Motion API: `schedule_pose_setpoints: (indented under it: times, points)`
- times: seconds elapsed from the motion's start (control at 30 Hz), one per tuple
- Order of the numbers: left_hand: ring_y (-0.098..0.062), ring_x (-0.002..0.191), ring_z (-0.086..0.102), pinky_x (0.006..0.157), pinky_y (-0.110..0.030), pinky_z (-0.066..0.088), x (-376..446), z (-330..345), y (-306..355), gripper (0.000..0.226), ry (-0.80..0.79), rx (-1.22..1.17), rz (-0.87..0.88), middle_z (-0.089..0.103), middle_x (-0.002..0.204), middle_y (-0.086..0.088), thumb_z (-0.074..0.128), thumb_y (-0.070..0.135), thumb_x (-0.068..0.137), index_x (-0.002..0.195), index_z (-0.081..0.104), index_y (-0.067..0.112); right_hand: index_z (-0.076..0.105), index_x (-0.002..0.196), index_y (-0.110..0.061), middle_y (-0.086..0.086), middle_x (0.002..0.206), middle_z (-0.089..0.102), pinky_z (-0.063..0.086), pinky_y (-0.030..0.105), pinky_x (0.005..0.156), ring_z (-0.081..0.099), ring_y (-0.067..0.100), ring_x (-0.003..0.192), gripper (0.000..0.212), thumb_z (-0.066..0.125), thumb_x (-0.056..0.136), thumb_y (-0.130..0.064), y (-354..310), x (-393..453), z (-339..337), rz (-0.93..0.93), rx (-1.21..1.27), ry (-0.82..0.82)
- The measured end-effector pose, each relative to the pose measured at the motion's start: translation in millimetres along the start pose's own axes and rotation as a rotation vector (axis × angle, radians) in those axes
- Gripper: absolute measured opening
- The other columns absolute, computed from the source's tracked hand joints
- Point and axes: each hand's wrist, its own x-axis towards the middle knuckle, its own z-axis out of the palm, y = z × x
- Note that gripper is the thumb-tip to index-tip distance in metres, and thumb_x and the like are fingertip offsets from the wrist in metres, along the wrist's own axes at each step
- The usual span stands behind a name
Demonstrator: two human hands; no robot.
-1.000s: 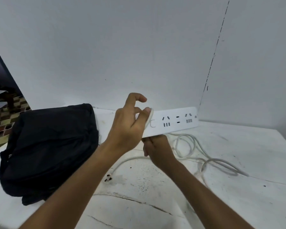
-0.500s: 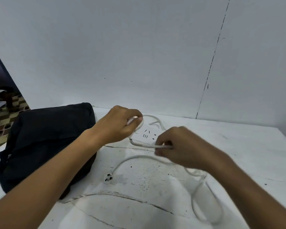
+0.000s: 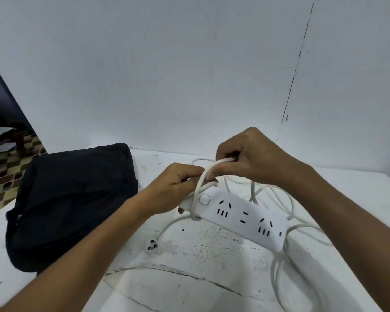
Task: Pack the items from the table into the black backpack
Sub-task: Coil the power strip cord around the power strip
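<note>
A white power strip (image 3: 241, 218) is held above the white table, its sockets facing up. My left hand (image 3: 173, 188) grips its left end, near the round switch. My right hand (image 3: 245, 158) pinches the strip's white cable (image 3: 199, 188), which loops once around the strip's left end. The remaining cable trails in loose coils to the right, and its plug (image 3: 150, 245) lies on the table below. The black backpack (image 3: 72, 199) lies flat on the table's left side, apparently closed.
The white table (image 3: 189, 278) is scuffed and cracked near its front. A pale wall rises right behind it. The table's left edge runs beside the backpack, with a checkered floor (image 3: 7, 172) beyond.
The strip has come back up from the table and turned sockets-up. My right hand has risen from below to above the strip, pulling the cable over its left end into a loop.
</note>
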Motion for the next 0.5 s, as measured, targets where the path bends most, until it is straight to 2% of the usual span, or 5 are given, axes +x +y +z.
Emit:
schedule_pose_setpoints:
  times: [0.1,0.2,0.33,0.43,0.5]
  points:
    - [-0.038,0.063,0.058,0.051,-0.042,0.047,-7,4,1,0.028,0.065,-0.074,0.073,0.065,0.077,-0.014,0.046,0.033,0.088,0.091,0.071,0.020,0.073,0.068,-0.008,0.018,0.056,0.054,0.028,0.030,0.052,0.040,0.018,0.053,0.022,0.082,0.071,-0.028,12,1,-1,0.050,0.310,-0.102]
    - [-0.038,0.064,0.061,0.048,-0.048,0.046,-12,10,2,0.027,0.097,-0.186,0.105,0.066,0.081,-0.011,0.046,0.031,0.089,0.094,0.068,0.017,0.076,0.074,-0.012,0.023,0.061,0.056,0.030,0.025,0.053,0.041,0.021,0.057,0.017,0.079,0.070,-0.028,23,1,6,0.066,0.525,-0.166]
    - [-0.023,0.048,0.053,0.038,-0.030,0.041,-18,16,6,0.017,0.136,-0.406,0.120,0.063,0.066,-0.007,0.049,0.024,0.088,0.101,0.047,0.014,0.076,0.075,-0.019,0.000,0.061,0.062,0.040,0.018,0.054,0.051,0.009,0.056,0.002,0.076,0.073,-0.020,43,-1,23,0.154,0.753,-0.137]
    - [-0.020,0.041,0.053,0.033,-0.024,0.039,-16,15,19,0.012,0.338,-0.445,0.069,0.058,0.059,-0.012,0.047,0.016,0.086,0.098,0.044,0.016,0.075,0.089,-0.023,-0.003,0.072,0.071,0.050,0.021,0.057,0.063,0.009,0.063,0.019,0.068,0.082,-0.007,50,-11,45,0.171,0.908,-0.028]
    - [-0.024,0.041,0.054,0.032,-0.025,0.039,-10,12,27,0.008,0.472,-0.364,0.071,0.054,0.059,-0.018,0.047,0.016,0.088,0.096,0.046,0.015,0.070,0.085,-0.022,-0.001,0.068,0.069,0.053,0.025,0.057,0.063,0.011,0.061,0.018,0.060,0.087,-0.007,45,-20,66,0.203,0.863,0.019]
